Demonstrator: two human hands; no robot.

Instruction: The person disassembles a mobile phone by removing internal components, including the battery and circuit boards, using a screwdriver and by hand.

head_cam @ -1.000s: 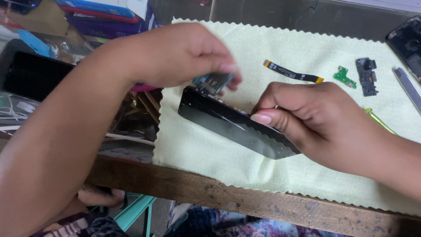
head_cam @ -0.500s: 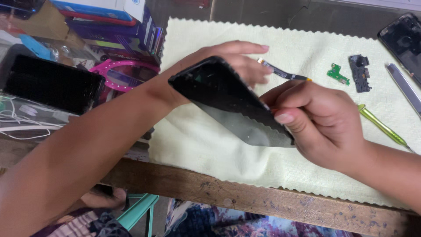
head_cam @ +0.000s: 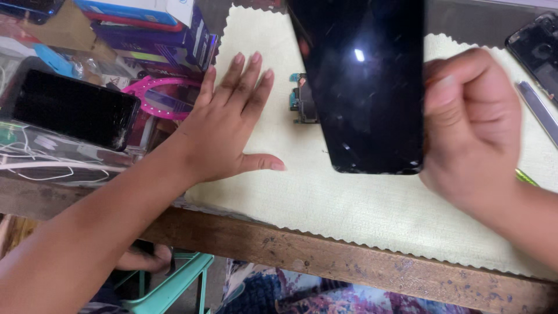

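The right hand (head_cam: 474, 125) — blurred — is clenched on the black phone (head_cam: 363, 81), whose long axis runs away from the viewer, top edge cut off. Left of that grip, the left hand (head_cam: 224, 125) lies flat and released on the pale cloth (head_cam: 349, 203) over a wooden worktop (head_cam: 325, 259) — behind the phone, a small circuit part (head_cam: 303, 104) half hidden

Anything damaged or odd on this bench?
Yes. The black phone lying on the clutter at left has a cracked lower right corner. The black glass phone panel gripped by the right hand shows chips near its bottom edge.
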